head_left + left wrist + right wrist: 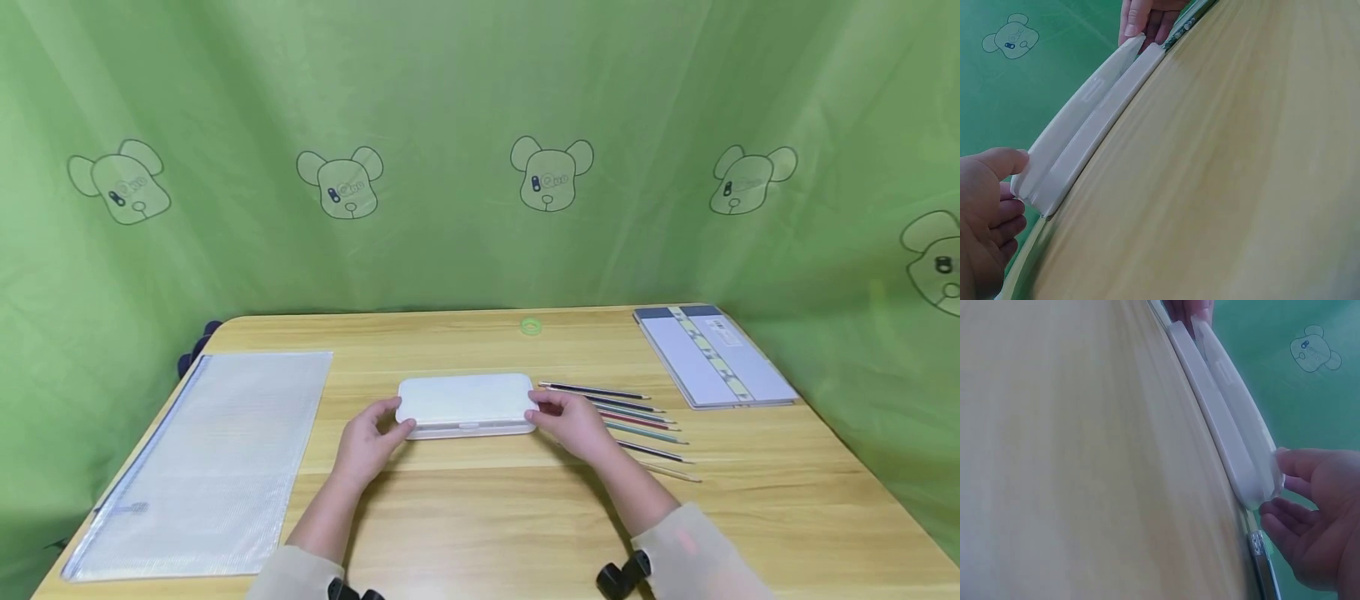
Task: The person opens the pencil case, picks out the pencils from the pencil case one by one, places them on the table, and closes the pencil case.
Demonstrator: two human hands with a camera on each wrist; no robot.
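A white pencil case (465, 402) lies in the middle of the table, its lid raised a little so that a gap shows along the front. My left hand (367, 440) pinches the lid's left end between thumb and fingers. At the opposite end, my right hand (573, 425) grips the lid the same way. Both wrist views show the lid (1075, 112) tilted up from the bottom tray (1213, 415), which rests on the table. The inside of the case is hidden. Several pencils (637, 418) lie fanned out beside my right hand, partly covered by it.
A translucent zip pouch (217, 458) lies flat on the left of the table (465, 533). Notebooks (712, 354) with a patterned strip are at the back right. A small green ring (531, 326) sits near the back edge, before a green curtain (450, 258).
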